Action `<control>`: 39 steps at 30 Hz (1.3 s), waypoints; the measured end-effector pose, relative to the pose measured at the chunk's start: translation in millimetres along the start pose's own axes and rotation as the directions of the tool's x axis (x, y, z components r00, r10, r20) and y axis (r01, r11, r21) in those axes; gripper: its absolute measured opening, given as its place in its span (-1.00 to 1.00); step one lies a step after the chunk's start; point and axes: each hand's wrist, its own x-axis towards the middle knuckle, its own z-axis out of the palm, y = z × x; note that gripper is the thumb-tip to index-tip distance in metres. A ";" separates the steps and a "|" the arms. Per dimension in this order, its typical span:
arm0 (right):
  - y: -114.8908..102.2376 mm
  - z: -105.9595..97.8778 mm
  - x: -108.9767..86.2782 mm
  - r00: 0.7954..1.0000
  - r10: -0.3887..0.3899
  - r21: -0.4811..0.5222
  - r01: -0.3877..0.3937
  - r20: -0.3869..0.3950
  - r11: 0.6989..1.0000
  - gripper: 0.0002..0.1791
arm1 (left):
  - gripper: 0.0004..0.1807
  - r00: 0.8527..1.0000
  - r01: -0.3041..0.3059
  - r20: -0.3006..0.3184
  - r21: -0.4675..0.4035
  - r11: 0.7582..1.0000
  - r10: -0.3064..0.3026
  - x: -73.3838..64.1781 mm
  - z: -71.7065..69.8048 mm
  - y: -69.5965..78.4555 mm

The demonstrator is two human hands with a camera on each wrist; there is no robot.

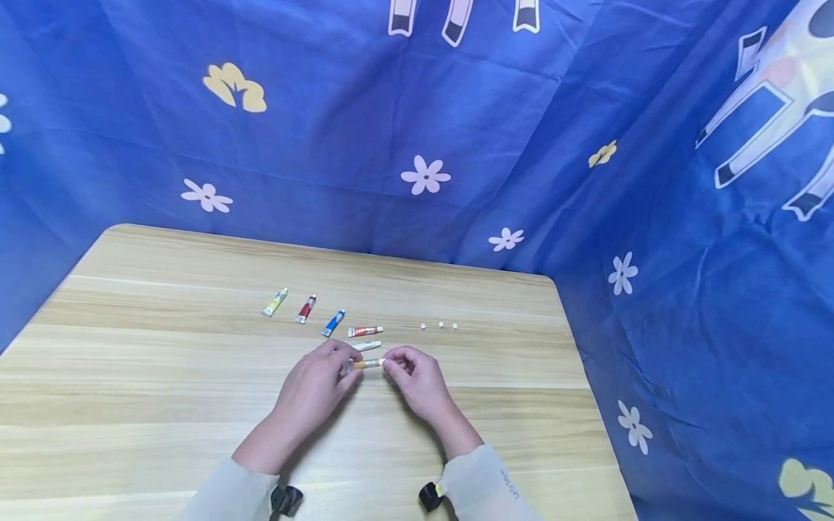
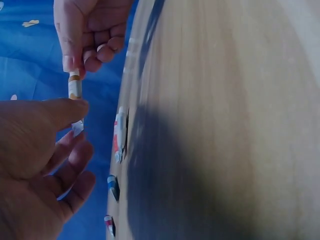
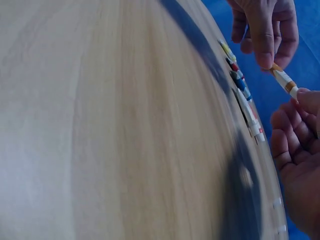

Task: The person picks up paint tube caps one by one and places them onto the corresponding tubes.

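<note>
Tube (image 1: 367,364): slender, orange-brown and white, with a pale cap end and a flattened tail, held sideways above the table (image 1: 163,405) between two hands. The left hand (image 1: 316,380) pinches its body, thumb against fingers; the right hand (image 1: 420,380) closes thumb and forefinger on the cap end, remaining fingers curled. The left wrist view reveals the crumpled, silvery tail below the left thumb, largely masked by fingers in the head view. Just beyond lie a white tube (image 1: 367,346) and a red tube (image 1: 365,331); farther left, blue (image 1: 333,323), dark red (image 1: 305,309) and yellow-green (image 1: 275,302) tubes. The head view separates three white bits (image 1: 441,325) at right; the right wrist view distinguishes only two. Behind hangs a blue cloth (image 1: 326,145).
</note>
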 end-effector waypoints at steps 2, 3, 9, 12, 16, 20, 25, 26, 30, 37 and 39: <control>1.2 -3.0 1.0 1.000 -0.001 -0.014 0.000 -0.016 1.000 -0.82 | -0.77 1.000 0.008 0.014 -0.006 1.000 -0.008 1.2 2.0 -2.6; 1.8 -5.2 1.7 1.000 0.000 -0.017 -0.001 -0.026 1.000 -0.81 | -0.77 1.000 0.018 0.021 -0.006 1.000 -0.017 2.0 2.9 -4.0; 9.3 -25.9 10.9 0.992 -0.008 0.014 0.010 -0.126 1.000 -0.74 | -0.81 0.993 0.085 0.077 0.037 0.996 -0.087 5.9 8.5 -14.3; 13.3 -39.7 17.9 0.979 -0.015 0.052 0.026 -0.205 0.998 -0.72 | -0.80 0.988 0.110 0.106 0.052 0.993 -0.115 6.9 10.1 -18.6; 20.9 -59.5 27.3 0.947 -0.005 0.097 0.038 -0.323 0.995 -0.71 | -0.79 0.979 0.132 0.146 0.058 0.990 -0.140 7.7 11.8 -21.7; 33.0 -78.3 34.5 0.917 0.019 0.125 0.034 -0.399 0.992 -0.71 | -0.81 0.973 0.142 0.175 0.049 0.989 -0.149 8.6 14.9 -23.3; 49.7 -95.7 40.7 0.900 0.059 0.118 -0.009 -0.432 0.993 -0.70 | -0.80 0.975 0.137 0.170 0.037 0.990 -0.142 10.1 20.0 -25.8; 52.5 -98.0 41.4 0.899 0.069 0.113 -0.022 -0.433 0.993 -0.70 | -0.79 0.976 0.138 0.168 0.034 0.990 -0.142 10.3 20.5 -26.0; 62.9 -103.5 43.9 0.898 0.094 0.092 -0.060 -0.429 0.994 -0.70 | -0.75 0.974 0.149 0.170 0.029 0.988 -0.152 11.2 21.5 -27.5; 72.6 -105.7 49.0 0.916 0.097 0.023 -0.095 -0.388 0.995 -0.72 | -0.74 0.972 0.166 0.166 0.020 0.986 -0.167 10.6 19.8 -24.3; 73.8 -106.3 50.5 0.922 0.096 -0.018 -0.111 -0.375 0.994 -0.73 | -0.73 0.974 0.159 0.158 0.020 0.987 -0.160 10.6 19.8 -24.3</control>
